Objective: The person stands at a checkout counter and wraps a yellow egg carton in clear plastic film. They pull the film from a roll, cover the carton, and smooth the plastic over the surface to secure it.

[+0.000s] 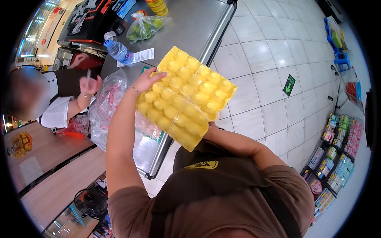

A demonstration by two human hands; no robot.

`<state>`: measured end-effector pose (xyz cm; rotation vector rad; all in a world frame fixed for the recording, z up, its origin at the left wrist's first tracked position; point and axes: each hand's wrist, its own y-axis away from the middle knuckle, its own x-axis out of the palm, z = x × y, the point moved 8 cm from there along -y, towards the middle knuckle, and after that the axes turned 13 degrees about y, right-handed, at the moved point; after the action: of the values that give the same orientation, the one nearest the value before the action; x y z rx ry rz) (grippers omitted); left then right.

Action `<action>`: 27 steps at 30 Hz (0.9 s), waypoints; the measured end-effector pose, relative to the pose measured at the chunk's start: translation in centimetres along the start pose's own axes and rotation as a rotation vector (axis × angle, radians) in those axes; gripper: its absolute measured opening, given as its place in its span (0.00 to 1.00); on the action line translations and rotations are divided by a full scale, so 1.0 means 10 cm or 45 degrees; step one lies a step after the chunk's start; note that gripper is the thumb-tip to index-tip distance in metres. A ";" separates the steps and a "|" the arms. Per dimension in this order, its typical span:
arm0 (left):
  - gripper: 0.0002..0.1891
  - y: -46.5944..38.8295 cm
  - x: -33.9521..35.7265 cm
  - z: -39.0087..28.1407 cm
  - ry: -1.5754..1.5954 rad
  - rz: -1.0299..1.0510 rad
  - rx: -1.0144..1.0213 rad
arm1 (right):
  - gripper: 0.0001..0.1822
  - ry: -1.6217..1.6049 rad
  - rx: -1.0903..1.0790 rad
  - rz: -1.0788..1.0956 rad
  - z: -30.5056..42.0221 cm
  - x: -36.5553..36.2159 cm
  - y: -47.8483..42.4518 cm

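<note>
A yellow egg carton [186,98] with rows of domed cups and clear film over it is held tilted above the edge of a metal checkout counter [193,22]. My left hand [148,79] grips its far left edge, thumb on the upper face. At the near right edge my right hand [212,127] reaches behind the carton, its fingers hidden. Beneath my left forearm, clear plastic bags [108,101] with red print lie on the counter. Past my left hand, a water bottle [120,52] with a blue cap stands by a printed receipt [144,55].
A clear bag of green produce [144,28] sits near stacked yellow containers [157,6]. Across the counter a co-worker [71,104] raises one hand. A black fan [90,202] is at lower left. Tiled floor [247,59] and a stocked shelf rack [333,160] lie right.
</note>
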<state>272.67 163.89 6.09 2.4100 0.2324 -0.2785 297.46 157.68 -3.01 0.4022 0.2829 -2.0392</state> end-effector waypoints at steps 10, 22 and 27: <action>0.48 -0.38 -0.17 0.48 -0.031 -0.119 0.203 | 0.24 0.302 0.591 0.407 -0.62 -0.58 0.75; 0.50 -0.13 -0.11 0.18 -0.063 -0.001 0.175 | 0.30 0.479 0.620 0.866 0.61 -0.58 0.71; 0.49 -0.18 -0.13 0.26 -0.035 -0.041 0.230 | 0.34 1.119 0.563 0.909 1.43 -1.00 0.29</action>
<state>270.60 163.40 3.45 2.5807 0.2433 -0.3611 302.17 159.18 13.98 1.4484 0.1639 -1.1088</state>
